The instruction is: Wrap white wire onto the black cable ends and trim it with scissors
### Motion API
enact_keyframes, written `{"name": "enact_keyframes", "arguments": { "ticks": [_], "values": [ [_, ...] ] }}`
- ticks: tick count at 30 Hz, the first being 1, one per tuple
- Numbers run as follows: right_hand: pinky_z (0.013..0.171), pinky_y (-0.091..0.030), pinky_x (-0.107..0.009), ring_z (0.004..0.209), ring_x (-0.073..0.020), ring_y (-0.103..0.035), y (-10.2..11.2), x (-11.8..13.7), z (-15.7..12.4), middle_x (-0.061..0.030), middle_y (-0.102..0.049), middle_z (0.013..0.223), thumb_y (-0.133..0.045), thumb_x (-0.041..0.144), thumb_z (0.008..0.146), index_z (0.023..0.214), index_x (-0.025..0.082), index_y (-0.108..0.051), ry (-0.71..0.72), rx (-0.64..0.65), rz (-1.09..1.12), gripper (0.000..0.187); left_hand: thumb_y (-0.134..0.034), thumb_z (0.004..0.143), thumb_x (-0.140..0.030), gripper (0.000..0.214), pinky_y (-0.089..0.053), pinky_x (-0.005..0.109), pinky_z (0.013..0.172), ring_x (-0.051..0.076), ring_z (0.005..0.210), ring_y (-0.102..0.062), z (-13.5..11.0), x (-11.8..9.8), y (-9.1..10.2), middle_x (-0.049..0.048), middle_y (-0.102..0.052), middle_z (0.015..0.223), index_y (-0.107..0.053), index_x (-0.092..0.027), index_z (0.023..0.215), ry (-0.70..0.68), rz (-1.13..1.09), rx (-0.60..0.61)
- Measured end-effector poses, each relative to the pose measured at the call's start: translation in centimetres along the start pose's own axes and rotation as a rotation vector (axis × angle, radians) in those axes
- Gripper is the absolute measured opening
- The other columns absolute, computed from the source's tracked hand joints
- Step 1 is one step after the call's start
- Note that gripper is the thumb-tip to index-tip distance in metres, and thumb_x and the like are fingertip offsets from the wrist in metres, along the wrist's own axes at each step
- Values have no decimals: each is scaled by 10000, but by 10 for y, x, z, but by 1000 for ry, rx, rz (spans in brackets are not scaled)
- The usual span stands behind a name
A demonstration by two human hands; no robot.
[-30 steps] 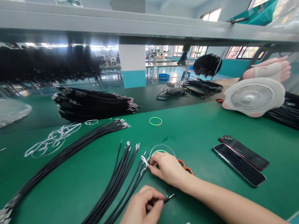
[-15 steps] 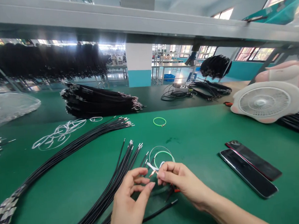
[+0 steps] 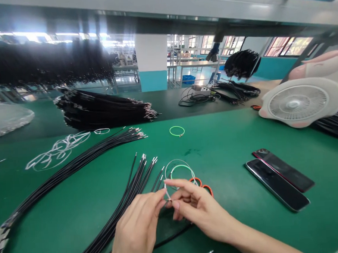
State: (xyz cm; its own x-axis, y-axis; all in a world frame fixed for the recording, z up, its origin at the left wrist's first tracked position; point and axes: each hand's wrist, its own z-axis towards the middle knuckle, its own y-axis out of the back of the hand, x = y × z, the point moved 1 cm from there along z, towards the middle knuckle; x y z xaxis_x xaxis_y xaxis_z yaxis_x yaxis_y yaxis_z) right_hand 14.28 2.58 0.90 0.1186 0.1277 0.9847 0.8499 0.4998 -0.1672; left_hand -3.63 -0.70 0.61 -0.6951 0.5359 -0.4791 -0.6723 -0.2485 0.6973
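Observation:
In front of me, both hands meet at a narrow white strip. My right hand is closed, its thumb and fingers pinching the strip's lower end beside a small coppery tip. My left hand has its fingertips pressed together against the strip from the left. A short dark piece shows between the fingertips, too small to make out. Just behind the fingers lies a pale green wire loop with a thinner clear loop. Orange-handled scissors are partly hidden by my right hand. Black cables with metal tips run beside my left hand.
Another black cable bundle curves along the left, near tangled white strips. A thick cable pile lies behind. A small green ring sits mid-table. Two phones and a white fan are on the right.
My left hand has gone from open fingers to a pinch at the strip. My right hand has turned, uncovering the orange scissor handles. The whole view has shifted slightly.

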Motion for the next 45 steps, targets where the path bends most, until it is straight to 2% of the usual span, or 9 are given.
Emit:
{"name": "enact_keyframes", "arguments": {
  "ticks": [6, 13, 17, 22, 27, 31, 35, 39, 45],
  "values": [
    [536, -412, -229, 551, -96, -528, -3, -1, 1, 2, -651, 734, -533, 283, 892, 1171, 201, -631, 46, 7, -219, 307, -478, 927, -97, 306, -515, 312, 792, 173, 860, -674, -1, -3, 1, 65, -715, 990, -524, -198, 1213, -93, 150, 36],
    [436, -314, -208, 474, -96, -449, -2, 1, 5, -1, -616, 574, -620, 404, 837, 740, 169, -646, -76, -20, -186, 255, -516, 919, -109, 329, -514, 313, 843, 181, 915, -674, -3, -4, 0, 65, -707, 1035, -501, -200, 1234, -95, 154, 12],
    [414, -264, -182, 417, -68, -398, -1, -1, 5, 18, -600, 523, -617, 421, 838, 766, 153, -643, -131, -48, -89, 279, -473, 936, -163, 249, -507, 292, 882, 179, 994, -663, -2, 5, -6, 64, -688, 1083, -555, -213, 1166, 33, 153, -102],
    [387, -212, -179, 369, -50, -329, 2, -5, 5, 32, -579, 471, -650, 465, 811, 764, 136, -678, -182, -91, -17, 334, -475, 927, -251, 160, -518, 330, 730, 206, 821, -665, 1, 17, -23, 36, -701, 884, -630, -226, 957, 204, 340, 64],
    [387, -225, -187, 382, -57, -342, 10, -3, 8, 26, -588, 477, -681, 501, 778, 822, 134, -729, -145, -172, -40, 372, -468, 920, -229, 164, -476, 358, 690, 226, 745, -623, 4, 23, -34, 45, -682, 791, -618, -217, 857, 181, 492, 143],
    [392, -238, -192, 394, -60, -346, 17, 0, 10, 29, -579, 510, -670, 512, 789, 904, 148, -742, -104, -246, -35, 388, -451, 936, -301, 166, -490, 351, 632, 229, 725, -637, 3, 19, -31, 50, -675, 811, -591, -222, 897, 255, 365, 42],
    [452, -341, -204, 513, -86, -471, 18, 2, 10, -10, -618, 681, -701, 461, 780, 756, 167, -746, 15, -292, -69, 299, -434, 951, -341, 191, -511, 355, 701, 226, 803, -659, 5, 1, -27, 54, -685, 890, -587, -234, 992, 337, 157, -9],
    [767, -475, -283, 918, -196, -609, 14, 3, 11, -57, -669, 927, -714, 400, 784, 676, 204, -744, 183, -305, -97, 225, -421, 960, -301, 198, -499, 335, 779, 205, 845, -654, 8, -14, -28, 43, -680, 899, -608, -238, 971, 335, 0, 2],
    [817, -487, -322, 876, -202, -626, 12, 5, 11, -50, -679, 797, -696, 390, 811, 619, 199, -706, 231, -224, -49, 272, -452, 936, -329, 225, -518, 295, 757, 194, 830, -666, 14, -17, -30, 55, -702, 937, -656, -238, 957, 369, -198, -29]
  ]
}}
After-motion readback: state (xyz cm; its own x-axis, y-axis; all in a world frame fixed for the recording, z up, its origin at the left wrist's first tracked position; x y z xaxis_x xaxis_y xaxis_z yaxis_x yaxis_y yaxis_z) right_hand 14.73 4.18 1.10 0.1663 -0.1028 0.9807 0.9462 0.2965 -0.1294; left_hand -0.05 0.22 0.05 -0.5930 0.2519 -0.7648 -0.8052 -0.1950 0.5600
